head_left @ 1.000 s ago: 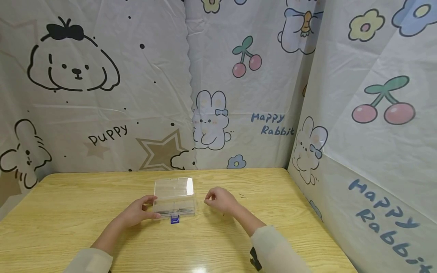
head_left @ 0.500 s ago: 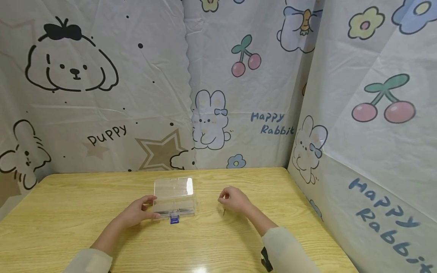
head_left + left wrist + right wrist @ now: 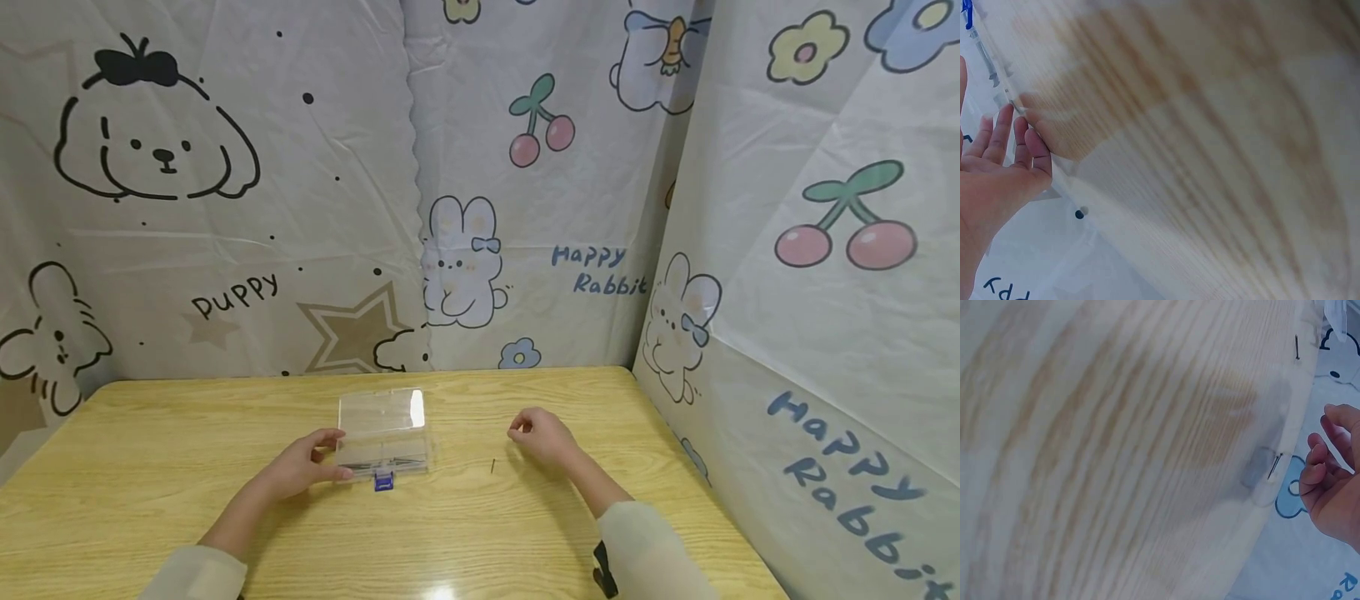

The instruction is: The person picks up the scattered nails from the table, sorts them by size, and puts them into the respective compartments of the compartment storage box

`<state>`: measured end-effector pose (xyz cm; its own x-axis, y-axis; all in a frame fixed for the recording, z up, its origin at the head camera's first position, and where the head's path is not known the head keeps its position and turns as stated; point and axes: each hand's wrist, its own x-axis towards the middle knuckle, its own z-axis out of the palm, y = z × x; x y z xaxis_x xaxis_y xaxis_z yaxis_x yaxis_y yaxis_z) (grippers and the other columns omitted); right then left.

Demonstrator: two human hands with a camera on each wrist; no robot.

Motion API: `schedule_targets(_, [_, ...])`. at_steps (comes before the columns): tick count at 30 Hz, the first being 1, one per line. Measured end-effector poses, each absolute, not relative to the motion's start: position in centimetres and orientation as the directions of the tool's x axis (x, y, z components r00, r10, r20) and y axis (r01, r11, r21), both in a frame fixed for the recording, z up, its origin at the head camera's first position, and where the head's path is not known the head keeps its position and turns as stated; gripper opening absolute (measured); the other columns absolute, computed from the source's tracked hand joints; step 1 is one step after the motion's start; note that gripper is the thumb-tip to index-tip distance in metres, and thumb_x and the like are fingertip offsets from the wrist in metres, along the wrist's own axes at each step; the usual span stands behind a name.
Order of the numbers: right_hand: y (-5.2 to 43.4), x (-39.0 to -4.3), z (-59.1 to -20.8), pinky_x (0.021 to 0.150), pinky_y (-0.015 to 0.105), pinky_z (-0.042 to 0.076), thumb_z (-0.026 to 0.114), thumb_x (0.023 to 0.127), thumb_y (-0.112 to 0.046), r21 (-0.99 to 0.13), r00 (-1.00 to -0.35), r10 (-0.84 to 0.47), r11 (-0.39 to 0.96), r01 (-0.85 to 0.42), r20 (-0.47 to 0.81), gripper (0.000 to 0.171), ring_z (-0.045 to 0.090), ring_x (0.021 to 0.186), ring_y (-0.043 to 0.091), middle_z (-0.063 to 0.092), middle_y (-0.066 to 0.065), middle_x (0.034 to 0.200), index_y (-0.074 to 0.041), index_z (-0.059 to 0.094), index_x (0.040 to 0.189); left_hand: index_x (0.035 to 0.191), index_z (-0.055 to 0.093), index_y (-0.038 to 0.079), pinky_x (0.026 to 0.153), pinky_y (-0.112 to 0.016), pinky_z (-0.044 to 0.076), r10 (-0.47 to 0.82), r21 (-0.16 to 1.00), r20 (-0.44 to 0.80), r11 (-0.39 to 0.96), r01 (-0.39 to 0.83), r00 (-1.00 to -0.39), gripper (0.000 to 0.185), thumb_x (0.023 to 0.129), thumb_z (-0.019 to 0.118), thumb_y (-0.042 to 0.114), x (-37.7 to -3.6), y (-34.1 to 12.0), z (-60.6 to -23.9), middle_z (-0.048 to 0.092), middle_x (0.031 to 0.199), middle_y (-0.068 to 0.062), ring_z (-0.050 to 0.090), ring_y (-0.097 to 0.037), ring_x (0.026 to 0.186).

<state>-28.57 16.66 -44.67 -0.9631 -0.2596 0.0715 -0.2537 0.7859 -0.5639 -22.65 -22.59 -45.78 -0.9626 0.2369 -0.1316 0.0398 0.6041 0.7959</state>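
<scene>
**Left hand on clear box; right hand curled above the nails on the table**

The left hand [image 3: 303,463] rests against the left end of a clear plastic box [image 3: 382,435] on the wooden table [image 3: 150,467]. Its thumb lies along the near left corner of the box and its fingers reach onto the far left edge. In the left wrist view the fingers [image 3: 1004,134] appear straight and side by side, their tips against the box edge; it is a light contact rather than a closed grip. The box lid stands open behind the tray. Thin dark nails lie inside the tray, just to the right of the left fingertips. A small blue latch [image 3: 384,481] projects from the near edge of the box, to the right of the left thumb.

The right hand [image 3: 542,435] is on the table, well apart from the box. Its fingers are curled inward, thumb close to the forefinger. Whether anything is pinched between them cannot be told. In the right wrist view, two thin nails [image 3: 1274,465] lie together on the wood just beside the curled fingertips [image 3: 1316,464], not touching them. A single nail [image 3: 492,466] lies between the right hand and the box, nearer the hand and to the left of its fingers.
</scene>
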Motion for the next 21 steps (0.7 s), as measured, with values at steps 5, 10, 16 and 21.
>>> schedule_targets(5, [17.7,-28.7,-45.0,0.064,0.028,0.039,0.065,0.087,-0.017,-0.547,-0.972,-0.214,0.805,-0.230,0.093,0.007,0.047,0.071,0.013,0.055,0.000,0.077,-0.010,0.067,0.086,0.139,0.038,0.000,0.089,-0.049,0.042,0.235,0.796,-0.133,0.604,0.038,-0.963,0.078,0.079,0.074,0.035,-22.5,-22.5,-45.6,0.043,0.135,-0.027,0.045,-0.038,0.114])
schedule_targets(10, [18.9,-28.9,-45.2,0.065,0.028,0.039,0.065,0.087,-0.017,-0.545,-0.979,-0.180,0.814,-0.200,0.091,0.008,0.047,0.072,0.014,0.056,0.001,0.079,-0.010,0.068,0.088,0.138,0.038,0.000,0.090,-0.049,0.042,0.232,0.793,-0.136,0.609,0.034,-0.963,0.079,0.078,0.075,0.036,-22.6,-22.5,-45.6,0.043,0.135,-0.027,0.045,-0.038,0.114])
schedule_targets(16, [20.2,-29.1,-45.5,0.061,0.027,0.037,0.064,0.088,-0.016,-0.564,-0.989,-0.129,0.812,-0.151,0.078,0.008,0.045,0.068,0.015,0.054,0.003,0.076,-0.008,0.067,0.089,0.138,0.038,0.001,0.090,-0.051,0.041,0.227,0.792,-0.137,0.610,0.032,-0.964,0.079,0.078,0.075,0.036,-22.6,-22.5,-45.6,0.043,0.136,-0.027,0.045,-0.039,0.114])
schedule_targets(21, [21.1,-29.1,-46.1,0.061,0.027,0.037,0.063,0.088,-0.015,-0.569,-0.992,-0.109,0.813,-0.128,0.067,0.008,0.045,0.068,0.016,0.055,0.004,0.077,-0.007,0.066,0.089,0.139,0.037,0.001,0.091,-0.052,0.041,0.235,0.793,-0.137,0.609,0.036,-0.962,0.079,0.078,0.074,0.036,-22.6,-22.5,-45.6,0.043,0.136,-0.027,0.045,-0.040,0.116])
